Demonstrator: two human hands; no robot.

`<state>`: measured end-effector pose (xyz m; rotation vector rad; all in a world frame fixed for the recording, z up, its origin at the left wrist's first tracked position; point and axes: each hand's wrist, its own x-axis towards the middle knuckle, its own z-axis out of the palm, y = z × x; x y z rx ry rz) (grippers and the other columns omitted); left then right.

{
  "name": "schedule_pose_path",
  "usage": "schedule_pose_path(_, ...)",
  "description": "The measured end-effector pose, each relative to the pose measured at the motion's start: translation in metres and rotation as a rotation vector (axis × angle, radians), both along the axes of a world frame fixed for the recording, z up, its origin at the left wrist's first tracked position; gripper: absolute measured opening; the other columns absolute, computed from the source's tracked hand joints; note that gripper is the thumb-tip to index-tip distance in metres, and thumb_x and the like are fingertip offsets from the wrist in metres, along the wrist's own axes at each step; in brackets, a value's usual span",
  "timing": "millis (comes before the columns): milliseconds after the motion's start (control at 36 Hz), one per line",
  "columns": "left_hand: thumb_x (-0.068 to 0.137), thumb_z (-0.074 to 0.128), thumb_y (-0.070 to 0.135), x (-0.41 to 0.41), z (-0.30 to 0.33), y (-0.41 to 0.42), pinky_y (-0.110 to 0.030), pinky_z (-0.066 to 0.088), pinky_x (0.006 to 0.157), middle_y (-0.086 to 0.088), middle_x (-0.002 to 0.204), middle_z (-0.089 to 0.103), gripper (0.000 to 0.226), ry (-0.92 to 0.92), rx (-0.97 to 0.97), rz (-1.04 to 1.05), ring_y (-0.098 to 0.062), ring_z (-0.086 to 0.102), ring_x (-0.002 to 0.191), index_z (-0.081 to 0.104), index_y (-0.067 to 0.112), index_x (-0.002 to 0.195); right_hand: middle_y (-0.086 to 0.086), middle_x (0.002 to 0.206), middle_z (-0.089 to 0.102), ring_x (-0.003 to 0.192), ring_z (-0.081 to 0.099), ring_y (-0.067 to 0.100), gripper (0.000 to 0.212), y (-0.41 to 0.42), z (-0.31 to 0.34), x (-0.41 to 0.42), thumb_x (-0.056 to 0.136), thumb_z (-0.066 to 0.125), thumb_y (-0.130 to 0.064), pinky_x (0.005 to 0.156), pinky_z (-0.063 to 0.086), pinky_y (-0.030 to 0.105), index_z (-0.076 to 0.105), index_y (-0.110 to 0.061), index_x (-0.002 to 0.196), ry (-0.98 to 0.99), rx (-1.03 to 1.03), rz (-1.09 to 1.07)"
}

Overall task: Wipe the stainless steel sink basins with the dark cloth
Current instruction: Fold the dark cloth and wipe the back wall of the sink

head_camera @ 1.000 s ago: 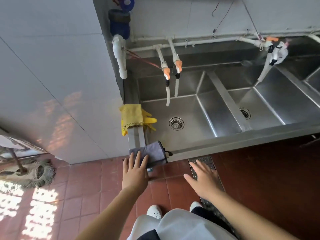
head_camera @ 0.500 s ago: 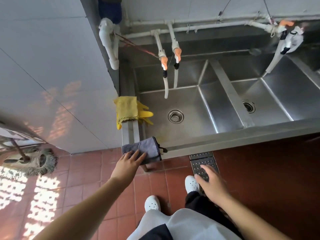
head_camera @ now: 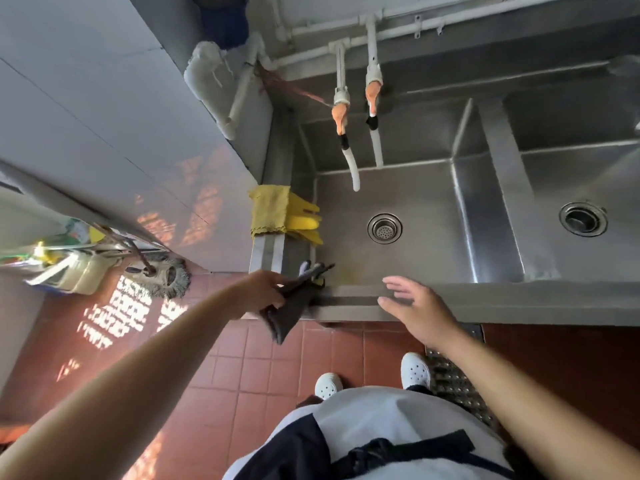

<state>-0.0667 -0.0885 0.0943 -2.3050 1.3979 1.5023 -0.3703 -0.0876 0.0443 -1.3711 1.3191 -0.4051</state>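
Cloth [head_camera: 289, 306] hangs from the gripping left hand [head_camera: 261, 289] beside the sink [head_camera: 433, 299]

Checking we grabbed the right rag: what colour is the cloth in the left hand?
Dark grey cloth, gripped by the left hand; head view.

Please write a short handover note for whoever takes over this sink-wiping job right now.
Left hand: grips the dark cloth, lifted off the sink's front-left corner and hanging over the floor.
Right hand: open, holding nothing, over the sink's front rim.
Left basin and right basin: no cloth in either yet. Yellow gloves and rag hang on the left rim.
Done: cloth picked up.
Left: wipe both basins.
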Motion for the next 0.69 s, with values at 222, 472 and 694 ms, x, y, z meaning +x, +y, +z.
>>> schedule_pose_path(222, 0.084, 0.034, -0.011, -0.073, 0.032, -0.005, -0.043, 0.060, 0.078, -0.022, 0.104, 0.064, 0.053, 0.840, 0.106, 0.591, -0.034, 0.067, 0.091, 0.059, 0.004, 0.128, -0.017, 0.155, 0.036, 0.140, 0.029, -0.005, 0.088, -0.024, 0.017, -0.031, 0.074, 0.082, -0.041, 0.117, 0.026, 0.025, 0.037, -0.041, 0.149, -0.081, -0.205, 0.392)
schedule_pose_path(472, 0.070, 0.053, 0.000, -0.146, 0.022, -0.001, -0.031, 0.062, 0.056, -0.013, 0.081, 0.069, 0.028, 1.031, 0.190, 0.966, -0.019, 0.071, 0.065, 0.068, -0.001, 0.094, -0.001, 0.135, 0.063, 0.129, 0.055, 0.016, 0.050, -0.034, 0.016, -0.064, 0.082, 0.069, -0.013, 0.106, 0.035, 0.031, 0.064, -0.016, 0.132, -0.023, -0.724, 0.316)
schedule_pose_path(694, 0.085, 0.056, 0.021, -0.164, 0.012, -0.008, -0.043, 0.062, 0.076, -0.024, 0.116, 0.063, 0.043, 1.087, 0.063, 1.081, -0.037, 0.070, 0.092, 0.060, 0.004, 0.124, -0.011, 0.096, 0.075, 0.093, 0.066, 0.001, 0.021, -0.053, 0.001, -0.085, 0.090, 0.068, -0.009, 0.083, 0.048, 0.019, 0.073, -0.027, 0.098, -0.286, -0.168, -0.015)
